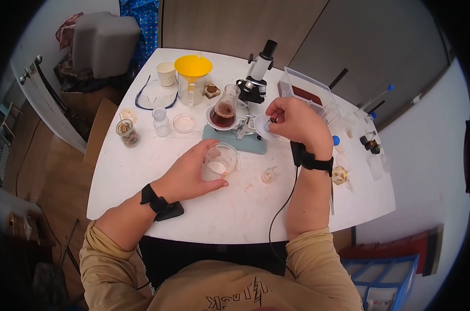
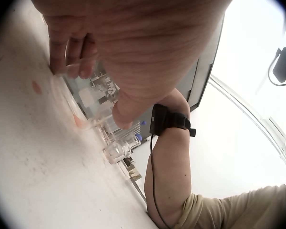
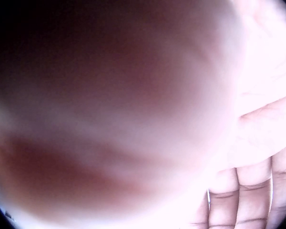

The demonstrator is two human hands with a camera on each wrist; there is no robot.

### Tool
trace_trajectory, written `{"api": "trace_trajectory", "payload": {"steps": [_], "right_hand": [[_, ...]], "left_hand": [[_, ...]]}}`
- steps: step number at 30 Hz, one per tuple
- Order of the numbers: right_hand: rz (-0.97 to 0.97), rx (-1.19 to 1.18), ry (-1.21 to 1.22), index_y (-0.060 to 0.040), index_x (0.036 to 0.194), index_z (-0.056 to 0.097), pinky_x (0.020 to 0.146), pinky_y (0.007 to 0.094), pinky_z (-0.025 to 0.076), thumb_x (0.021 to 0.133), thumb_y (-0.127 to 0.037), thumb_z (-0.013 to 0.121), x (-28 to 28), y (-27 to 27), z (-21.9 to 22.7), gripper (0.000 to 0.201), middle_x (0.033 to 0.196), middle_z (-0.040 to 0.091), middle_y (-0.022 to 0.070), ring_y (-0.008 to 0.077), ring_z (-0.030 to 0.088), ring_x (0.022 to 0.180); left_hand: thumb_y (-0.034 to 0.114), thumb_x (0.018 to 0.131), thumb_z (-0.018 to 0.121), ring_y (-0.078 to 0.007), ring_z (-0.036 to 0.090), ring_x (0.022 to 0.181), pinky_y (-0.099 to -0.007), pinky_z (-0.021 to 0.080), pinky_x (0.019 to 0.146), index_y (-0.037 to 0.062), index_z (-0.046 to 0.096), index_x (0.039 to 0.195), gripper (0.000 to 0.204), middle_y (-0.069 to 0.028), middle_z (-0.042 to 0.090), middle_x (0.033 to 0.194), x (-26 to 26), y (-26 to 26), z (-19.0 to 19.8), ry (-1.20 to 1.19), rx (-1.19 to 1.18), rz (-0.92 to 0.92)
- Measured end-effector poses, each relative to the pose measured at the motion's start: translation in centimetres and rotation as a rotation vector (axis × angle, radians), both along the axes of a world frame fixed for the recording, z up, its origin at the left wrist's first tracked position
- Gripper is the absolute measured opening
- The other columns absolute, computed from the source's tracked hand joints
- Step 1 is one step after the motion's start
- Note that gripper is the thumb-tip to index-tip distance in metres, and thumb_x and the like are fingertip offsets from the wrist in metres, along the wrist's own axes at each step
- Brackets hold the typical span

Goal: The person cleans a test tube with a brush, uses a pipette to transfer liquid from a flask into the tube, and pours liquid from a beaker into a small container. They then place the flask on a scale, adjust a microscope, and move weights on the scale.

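My left hand curves round the left side of a clear glass beaker, its thumb along the near side. In the left wrist view the fingers reach down near the tabletop. My right hand is over the right pan of a green-based balance, pinching a small metal piece between thumb and finger. On the left pan stands a conical flask with dark reddish-brown liquid. In the right wrist view, blurred skin covers most of the picture.
A microscope stands behind the balance. At the left are a yellow funnel on a jug, safety glasses, a jar and a clear bottle. A small glass item lies right of the beaker.
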State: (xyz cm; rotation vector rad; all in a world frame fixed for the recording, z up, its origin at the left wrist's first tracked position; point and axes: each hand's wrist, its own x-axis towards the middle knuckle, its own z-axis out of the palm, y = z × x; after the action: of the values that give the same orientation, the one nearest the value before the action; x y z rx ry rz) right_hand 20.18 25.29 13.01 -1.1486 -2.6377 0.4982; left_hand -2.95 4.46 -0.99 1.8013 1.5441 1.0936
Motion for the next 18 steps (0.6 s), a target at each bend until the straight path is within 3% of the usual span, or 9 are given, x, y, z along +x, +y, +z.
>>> {"api": "trace_trajectory", "payload": {"steps": [2,4,5,7,14,16,18], "right_hand": [[0.002,-0.005,0.007,0.0012,0.109,0.083,0.085,0.0383,0.063,0.081,-0.01,0.085,0.1,0.0,-0.1,0.031,0.1,0.083,0.0159,0.0294,0.08,0.092],[-0.005,0.006,-0.011,0.0025,0.108,0.08,0.085,0.0334,0.061,0.083,-0.009,0.086,0.0,-0.3,0.2,0.029,0.095,0.079,0.0097,0.0195,0.076,0.091],[-0.008,0.004,-0.011,0.0025,0.108,0.08,0.085,0.0334,0.061,0.083,-0.009,0.086,0.1,-0.2,0.1,0.029,0.095,0.079,0.0097,0.0195,0.076,0.091],[0.01,0.01,0.01,0.0019,0.11,0.082,0.084,0.0385,0.063,0.081,-0.011,0.087,0.2,0.0,-0.1,0.033,0.098,0.082,0.0156,0.0287,0.079,0.091],[0.048,0.067,0.124,0.0012,0.113,0.081,0.087,0.0378,0.062,0.084,-0.013,0.089,0.2,-0.6,0.7,0.033,0.102,0.082,0.0147,0.0271,0.078,0.096],[0.188,0.193,0.319,0.0017,0.112,0.079,0.088,0.0374,0.061,0.086,-0.013,0.088,0.0,-0.9,0.7,0.031,0.103,0.081,0.0141,0.0261,0.077,0.096],[0.213,0.204,0.353,0.0023,0.111,0.079,0.088,0.0374,0.061,0.088,-0.012,0.088,-0.4,-2.3,1.7,0.029,0.102,0.08,0.0135,0.0256,0.077,0.096]], "left_hand": [[0.031,0.085,0.1,-0.0375,0.063,0.143,-0.0447,0.05,0.122,-0.0006,0.047,0.163,0.099,-0.0241,0.062,0.154,0.1,0.0,-0.1,-0.003,-0.002,-0.007],[0.03,0.084,0.101,-0.0366,0.064,0.141,-0.0442,0.051,0.121,-0.0007,0.047,0.163,0.1,-0.0235,0.063,0.152,0.1,0.1,-0.2,0.017,0.021,0.003],[0.03,0.084,0.101,-0.0366,0.064,0.141,-0.0442,0.051,0.121,-0.0007,0.047,0.163,0.1,-0.0235,0.063,0.152,0.1,0.0,-0.3,0.016,0.019,0.0],[0.029,0.084,0.101,-0.0356,0.065,0.138,-0.0437,0.052,0.119,0.0,0.047,0.163,0.1,-0.0223,0.065,0.148,0.1,0.1,-0.2,0.022,0.018,0.004],[0.026,0.083,0.101,-0.0348,0.067,0.136,-0.0439,0.052,0.118,0.002,0.046,0.163,0.1,-0.0202,0.068,0.142,0.2,0.0,0.3,-0.003,-0.025,-0.005],[0.025,0.083,0.101,-0.0348,0.067,0.136,-0.0441,0.052,0.118,0.0019,0.046,0.164,0.1,-0.0201,0.068,0.141,0.2,0.1,-0.1,-0.031,0.0,-0.014],[0.025,0.083,0.101,-0.0348,0.067,0.136,-0.0442,0.052,0.118,0.0018,0.046,0.164,0.101,-0.0202,0.068,0.141,0.0,0.1,-0.3,-0.007,-0.005,-0.016]]}}
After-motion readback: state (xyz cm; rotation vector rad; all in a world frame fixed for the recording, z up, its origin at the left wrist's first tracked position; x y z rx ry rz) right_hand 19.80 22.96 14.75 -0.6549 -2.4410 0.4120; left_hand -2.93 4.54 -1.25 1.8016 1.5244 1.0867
